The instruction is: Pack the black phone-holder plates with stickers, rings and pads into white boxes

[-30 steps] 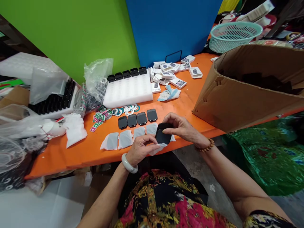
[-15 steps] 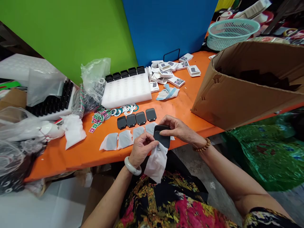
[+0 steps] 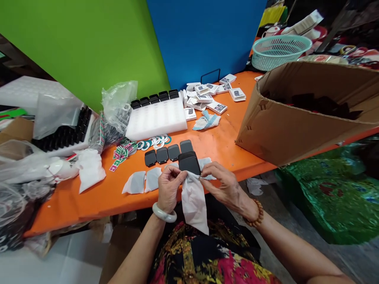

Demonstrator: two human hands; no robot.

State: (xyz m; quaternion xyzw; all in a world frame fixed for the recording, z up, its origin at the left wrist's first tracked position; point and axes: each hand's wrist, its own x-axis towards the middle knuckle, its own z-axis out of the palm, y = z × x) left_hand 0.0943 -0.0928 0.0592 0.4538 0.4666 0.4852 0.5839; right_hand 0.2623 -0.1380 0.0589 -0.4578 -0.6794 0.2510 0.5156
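Observation:
A flat black square case (image 3: pixel 189 162) stands with its lower edge in the mouth of a thin white bag (image 3: pixel 194 205), which hangs down in front of my clothes. My left hand (image 3: pixel 171 188) pinches the bag's rim at the case's lower left corner. With thumb and forefinger, my right hand (image 3: pixel 223 185) pinches the rim at the lower right corner. Behind lie several bare black cases (image 3: pixel 162 155) in a row. Nearer the table edge lie more cases inside white bags (image 3: pixel 135 182), some of them partly hidden by my hands.
White foam tray (image 3: pixel 156 118) with black cases along its back; small white boxes (image 3: pixel 217 107) beside it. Ring stickers (image 3: pixel 145 145) and coloured labels (image 3: pixel 121 154) lie in front. A stack of white bags (image 3: pixel 90 167) is at left, a tall cardboard box (image 3: pixel 266 126) at right.
My right hand has let go of the case's top and moved down to the bag's rim. The bag has unfolded and hangs down; the case sits in its mouth, shifted slightly left.

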